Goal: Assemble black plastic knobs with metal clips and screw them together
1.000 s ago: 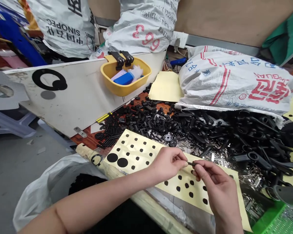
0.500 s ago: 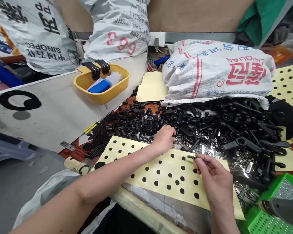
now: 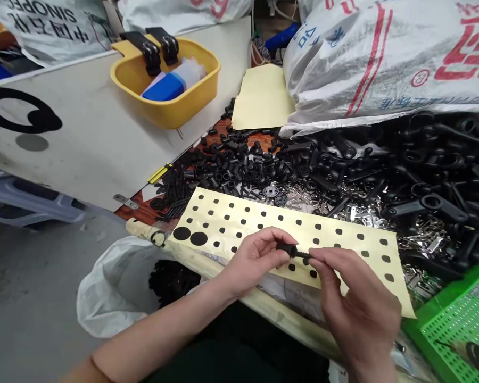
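My left hand (image 3: 261, 258) is closed, pinching a short black plastic sleeve (image 3: 289, 250) between thumb and fingers. Across from it, my right hand (image 3: 351, 287) pinches a thin black ribbed rod (image 3: 303, 255) by its right end. The rod's left tip meets the sleeve's open end; whether it sits inside I cannot tell. Both hands are above a yellow sheet (image 3: 259, 221) printed with black dots, which lies along the table's near edge. Behind the sheet spread loose black plastic parts (image 3: 239, 167).
A yellow bin (image 3: 165, 109) hangs on the white panel (image 3: 91, 138) at left. A white woven sack (image 3: 355, 64) lies at the back right. Small metal pieces (image 3: 427, 247) surround black handles. A green basket (image 3: 451, 303) stands at lower right; a white bag (image 3: 112, 290) hangs at lower left.
My left hand has come back from the pile of black parts with a sleeve in it. It now meets the rod in my right hand. The camera view has tilted down.
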Available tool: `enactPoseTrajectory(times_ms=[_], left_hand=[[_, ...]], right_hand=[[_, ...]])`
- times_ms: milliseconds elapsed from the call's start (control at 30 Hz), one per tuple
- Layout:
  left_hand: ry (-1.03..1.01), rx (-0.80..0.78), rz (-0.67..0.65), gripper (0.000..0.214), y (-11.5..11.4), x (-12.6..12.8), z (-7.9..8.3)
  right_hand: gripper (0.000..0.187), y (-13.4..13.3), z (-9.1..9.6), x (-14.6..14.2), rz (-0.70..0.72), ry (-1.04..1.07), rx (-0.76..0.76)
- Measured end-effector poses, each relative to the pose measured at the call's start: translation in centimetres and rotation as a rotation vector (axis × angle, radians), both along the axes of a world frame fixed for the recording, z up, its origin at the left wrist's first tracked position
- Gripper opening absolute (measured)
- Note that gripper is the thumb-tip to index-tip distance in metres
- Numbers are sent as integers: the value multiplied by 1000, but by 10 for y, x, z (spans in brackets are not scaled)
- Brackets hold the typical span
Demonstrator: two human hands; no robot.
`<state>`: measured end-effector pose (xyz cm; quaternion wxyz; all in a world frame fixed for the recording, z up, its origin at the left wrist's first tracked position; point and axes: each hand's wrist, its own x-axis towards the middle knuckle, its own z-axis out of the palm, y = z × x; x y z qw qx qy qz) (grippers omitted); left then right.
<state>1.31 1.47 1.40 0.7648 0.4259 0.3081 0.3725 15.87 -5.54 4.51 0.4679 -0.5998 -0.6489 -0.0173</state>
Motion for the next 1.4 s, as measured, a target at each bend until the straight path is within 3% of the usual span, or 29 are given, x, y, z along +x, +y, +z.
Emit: enactPoseTrajectory(times_ms=[367, 600, 767, 1067, 1267, 1400], left_hand=[[8, -68, -85, 14, -12, 0, 1], [103, -15, -81, 15, -20, -3, 12], [108, 50, -23, 17, -29, -1, 15], [115, 250, 101, 20, -39, -1, 11], [104, 189, 93, 17, -42, -2, 14], [109, 191, 102, 16, -43, -3, 14]], right_hand=[[25, -14, -20, -14, -6, -48, 29], [20, -21, -17, -21, -107, -93, 13], [13, -22, -12, -31, -208, -115, -4], [10, -26, -15, -37, -253, -77, -29], [11, -27, -15, -38, -233, -94, 0], [9, -31, -22, -39, -222, 61, -46]])
